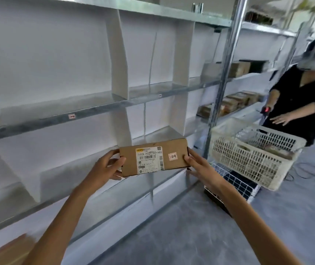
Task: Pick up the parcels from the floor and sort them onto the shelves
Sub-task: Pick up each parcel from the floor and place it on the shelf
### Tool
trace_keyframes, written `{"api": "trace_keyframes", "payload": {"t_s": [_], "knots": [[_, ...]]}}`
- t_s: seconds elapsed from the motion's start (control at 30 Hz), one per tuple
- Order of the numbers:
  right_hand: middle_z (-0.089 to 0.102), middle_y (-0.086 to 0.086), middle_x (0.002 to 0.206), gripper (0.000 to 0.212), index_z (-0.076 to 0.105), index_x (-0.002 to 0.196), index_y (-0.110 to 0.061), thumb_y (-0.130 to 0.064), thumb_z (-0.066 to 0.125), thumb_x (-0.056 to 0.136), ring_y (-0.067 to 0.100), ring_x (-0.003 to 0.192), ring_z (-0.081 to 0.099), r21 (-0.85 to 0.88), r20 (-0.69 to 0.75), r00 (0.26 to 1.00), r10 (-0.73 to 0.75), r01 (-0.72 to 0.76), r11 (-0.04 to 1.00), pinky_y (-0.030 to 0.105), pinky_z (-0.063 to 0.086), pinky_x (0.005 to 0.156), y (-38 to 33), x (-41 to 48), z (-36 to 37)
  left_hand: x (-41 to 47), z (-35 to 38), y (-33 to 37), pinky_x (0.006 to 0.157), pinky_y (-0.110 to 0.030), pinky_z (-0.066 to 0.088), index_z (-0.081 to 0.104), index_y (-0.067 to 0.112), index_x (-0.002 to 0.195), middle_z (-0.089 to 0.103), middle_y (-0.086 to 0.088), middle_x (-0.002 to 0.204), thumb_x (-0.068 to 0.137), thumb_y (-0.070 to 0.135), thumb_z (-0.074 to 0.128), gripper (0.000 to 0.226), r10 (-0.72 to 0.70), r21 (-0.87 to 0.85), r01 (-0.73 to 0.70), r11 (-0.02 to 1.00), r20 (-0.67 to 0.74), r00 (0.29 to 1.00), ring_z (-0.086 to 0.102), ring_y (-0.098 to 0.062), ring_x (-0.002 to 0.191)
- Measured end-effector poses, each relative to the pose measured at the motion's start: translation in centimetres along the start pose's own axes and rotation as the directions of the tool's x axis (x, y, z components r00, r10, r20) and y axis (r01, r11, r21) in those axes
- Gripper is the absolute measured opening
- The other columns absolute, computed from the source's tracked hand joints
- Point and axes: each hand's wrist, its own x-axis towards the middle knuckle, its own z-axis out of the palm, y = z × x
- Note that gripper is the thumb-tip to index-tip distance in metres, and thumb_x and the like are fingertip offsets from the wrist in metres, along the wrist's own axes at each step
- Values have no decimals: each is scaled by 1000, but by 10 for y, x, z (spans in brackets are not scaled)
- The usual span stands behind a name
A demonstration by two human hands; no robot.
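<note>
I hold a flat brown cardboard parcel [153, 157] in front of me, its white shipping label and small red-marked sticker facing me. My left hand [107, 166] grips its left end, thumb on the front face. My right hand [197, 165] grips its right end, thumb on the front. The parcel is level, in front of the lower bays of the metal shelves [95, 109], whose white dividers form compartments; the compartments near me hold nothing.
A white plastic crate [252, 152] holding parcels stands to the right on a wire rack [235, 182]. Another person in black [302, 104] stands behind it holding a scanner. Brown parcels [235, 101] fill the far-right shelves. A cardboard piece [5, 251] lies bottom left.
</note>
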Motion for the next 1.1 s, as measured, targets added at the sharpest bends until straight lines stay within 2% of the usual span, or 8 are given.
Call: {"api": "trace_keyframes", "payload": {"t_s": [0.23,0.47,0.63,0.73,0.83,0.97,1.03,1.1], "knots": [[60,14,121,41,49,135,-12,-20,52,95,24,115,57,-141,-157,987,-44,21,990,38,45,103,16,20,-120,96,114,28,64,-28,56,54,19,125,63,-5,111,94,32,53,34,56,36,-58,998,45,997,64,-19,92],[63,7,104,30,54,123,1,-2,50,94,20,99,59,-336,-242,969,-52,-33,941,33,48,87,39,82,-193,200,181,27,78,-38,57,62,17,106,58,-12,115,91,17,59,15,80,-2,-80,997,72,994,63,-26,100],[54,17,133,54,27,146,-19,-3,43,97,28,122,52,-273,-326,945,-24,-69,959,48,43,105,53,150,-245,295,230,21,75,-36,58,43,25,137,58,-5,111,89,15,61,52,85,11,-87,996,109,990,64,-27,96],[34,14,149,69,12,149,-37,-1,39,97,29,125,49,-419,-320,946,-52,-92,903,48,47,101,55,203,-277,354,262,25,67,-32,59,44,27,136,55,-9,112,92,12,57,49,137,65,-145,987,122,983,63,-28,92],[37,15,146,62,25,145,-34,0,41,96,25,113,56,-551,-355,931,-78,-141,823,33,56,85,54,255,-310,408,288,27,61,-28,59,55,23,122,58,-8,108,92,9,55,34,183,102,-194,976,106,977,65,-24,86],[52,12,129,53,46,128,-31,8,43,91,14,84,60,-508,-412,909,-67,-168,845,9,44,48,66,315,-355,467,318,28,55,-15,55,60,22,117,57,-3,105,88,1,60,36,186,40,-189,981,69,980,62,-12,81],[55,10,128,55,51,124,-27,13,44,88,19,92,60,-490,-443,894,-70,-175,854,7,44,50,72,340,-374,488,333,26,61,-19,57,62,17,118,58,-5,110,84,-2,63,39,176,19,-177,984,42,983,60,-11,83],[58,9,126,55,56,122,-24,16,46,85,23,107,59,-479,-461,884,-78,-174,861,15,52,66,77,366,-389,507,347,21,74,-35,60,62,14,119,59,-10,116,82,-5,64,42,145,-7,-145,989,9,989,61,-19,92]]}}
